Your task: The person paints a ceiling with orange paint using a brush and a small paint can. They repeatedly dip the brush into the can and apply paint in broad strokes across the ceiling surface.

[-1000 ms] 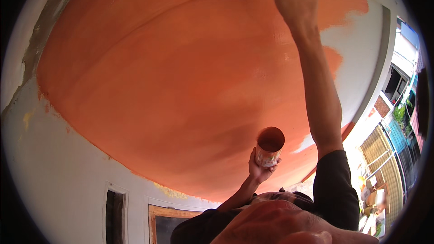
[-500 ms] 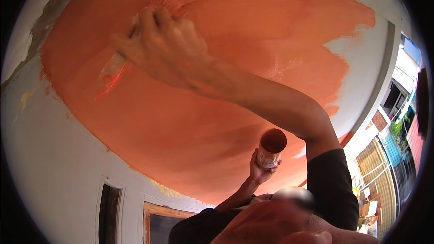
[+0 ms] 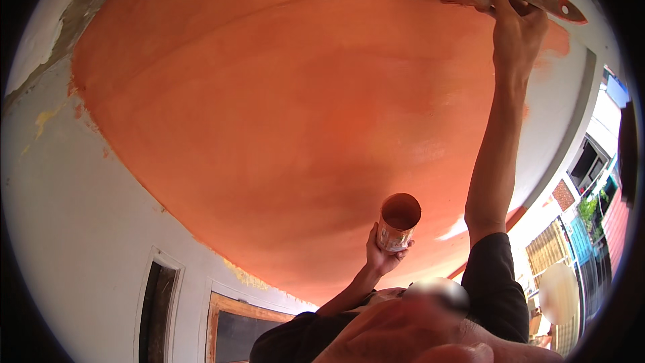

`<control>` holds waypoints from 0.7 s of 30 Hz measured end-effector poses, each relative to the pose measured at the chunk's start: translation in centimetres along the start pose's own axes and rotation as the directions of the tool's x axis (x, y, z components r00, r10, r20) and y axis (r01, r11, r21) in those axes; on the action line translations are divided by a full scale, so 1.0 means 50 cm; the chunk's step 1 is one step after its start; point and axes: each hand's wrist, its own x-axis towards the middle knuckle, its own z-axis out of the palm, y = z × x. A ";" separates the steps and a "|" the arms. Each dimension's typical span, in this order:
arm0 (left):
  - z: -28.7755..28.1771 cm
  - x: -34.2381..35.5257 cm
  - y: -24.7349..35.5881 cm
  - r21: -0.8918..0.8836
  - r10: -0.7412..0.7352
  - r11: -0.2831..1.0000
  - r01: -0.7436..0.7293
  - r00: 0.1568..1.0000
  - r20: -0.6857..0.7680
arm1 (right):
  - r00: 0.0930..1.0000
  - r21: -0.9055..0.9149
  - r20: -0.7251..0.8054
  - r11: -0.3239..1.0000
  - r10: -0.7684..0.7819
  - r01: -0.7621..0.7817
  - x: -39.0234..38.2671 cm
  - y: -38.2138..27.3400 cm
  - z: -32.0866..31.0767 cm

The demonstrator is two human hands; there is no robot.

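Note:
High at the upper right, my right hand (image 3: 519, 30) is closed around the handle of a wide paintbrush (image 3: 552, 3). Its paint-coated bristles lie against the orange painted surface (image 3: 289, 114), and the handle's end with its hole points right. Lower down, my left hand (image 3: 384, 255) grips a paint can (image 3: 396, 236) from below and the side. The can is open at the top, with orange-brown paint coating its inner wall and smears on its outside. How full it is, I cannot tell exactly.
Pale unpainted wall (image 3: 74, 208) borders the orange on the left, and a pale strip (image 3: 568, 104) on the right. A dark narrow opening (image 3: 156, 309) and a wood-framed window (image 3: 245, 326) are at lower left. Outside, buildings and a plant (image 3: 588, 210) show at right.
My right hand has swung with the paintbrush from the upper left to the upper right, and the arm is now straighter. My left hand and the paint can have barely shifted.

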 end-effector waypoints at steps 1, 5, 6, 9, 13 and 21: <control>-0.001 -0.001 0.002 -0.008 -0.010 1.000 0.010 1.000 0.007 | 0.996 -0.075 -0.082 0.997 -0.019 0.012 0.012 0.012 -0.036; -0.014 0.000 0.006 -0.045 -0.055 0.997 0.056 0.998 0.026 | 0.957 -0.594 -0.156 0.797 -0.244 0.106 0.039 0.020 -0.107; -0.018 0.002 0.008 -0.054 -0.068 0.996 0.069 0.998 0.017 | 0.958 -0.668 -0.158 0.740 -0.240 0.075 0.032 0.017 -0.091; -0.031 0.004 0.014 -0.065 -0.083 0.994 0.085 0.996 0.032 | 0.991 -0.762 0.038 0.638 -0.128 0.112 -0.021 -0.005 0.021; -0.039 0.008 0.024 -0.062 -0.135 0.989 0.136 0.991 0.023 | 0.709 -0.202 0.368 0.693 -0.602 0.692 -0.155 -0.082 0.175; -0.011 0.007 0.018 -0.037 -0.210 0.977 0.208 0.976 -0.058 | 0.977 0.297 0.195 0.954 -0.091 0.030 0.017 0.046 0.053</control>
